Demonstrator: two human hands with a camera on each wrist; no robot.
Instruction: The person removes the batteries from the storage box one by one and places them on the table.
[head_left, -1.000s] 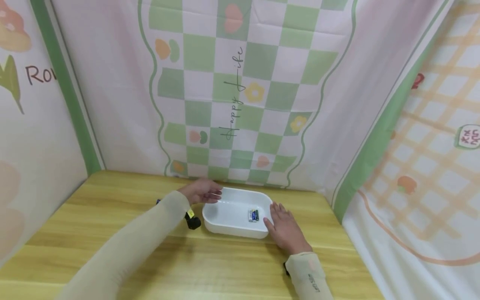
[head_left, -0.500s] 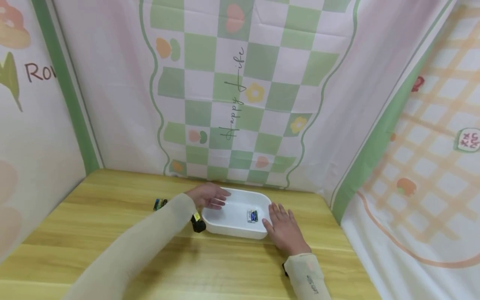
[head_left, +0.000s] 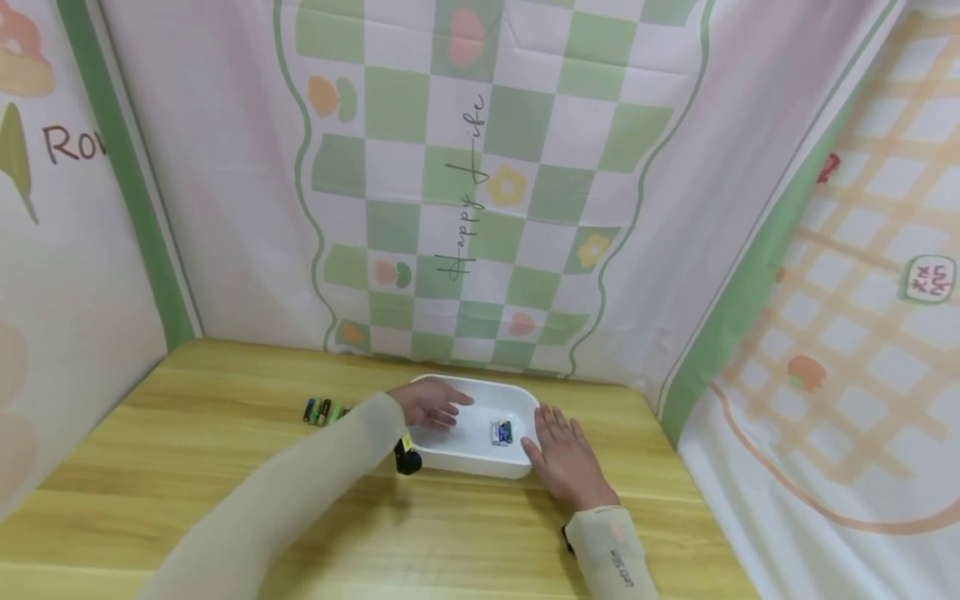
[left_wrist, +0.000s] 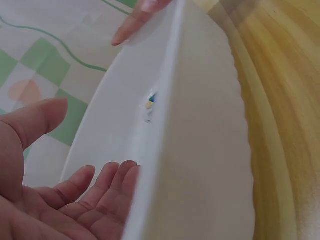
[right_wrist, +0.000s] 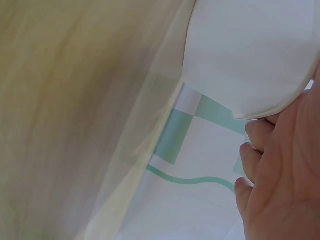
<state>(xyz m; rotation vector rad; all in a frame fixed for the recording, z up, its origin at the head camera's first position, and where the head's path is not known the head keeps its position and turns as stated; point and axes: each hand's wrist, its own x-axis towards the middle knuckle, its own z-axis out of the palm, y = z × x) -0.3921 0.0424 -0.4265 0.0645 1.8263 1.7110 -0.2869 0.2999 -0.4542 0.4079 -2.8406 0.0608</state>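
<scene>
My left hand [head_left: 432, 402] hovers over the left end of a white basin [head_left: 468, 468] with rounded corners, palm up and fingers loosely bent. In the left wrist view its palm and fingers [left_wrist: 107, 192] show nothing held, close beside the basin's rim. At the opposite end my right hand [head_left: 567, 457] holds the rim, thumb reaching over the inner side and fingers along the outside. The right wrist view shows those fingers [right_wrist: 255, 155] just below the basin's edge. A few small batteries [head_left: 502, 432] lie side by side on the basin floor, toward the right.
Several more batteries [head_left: 324, 411], green and dark, lie in a row on the wooden table [head_left: 450, 542] left of the basin, partly covered by my left sleeve [head_left: 315, 475]. A checkered cloth curtain [head_left: 465, 250] hangs behind the table's back edge.
My left hand has moved right and slightly down, from the basin's left rim to over its inside. More of the batteries on the table have come into sight. The right hand stays at the rim.
</scene>
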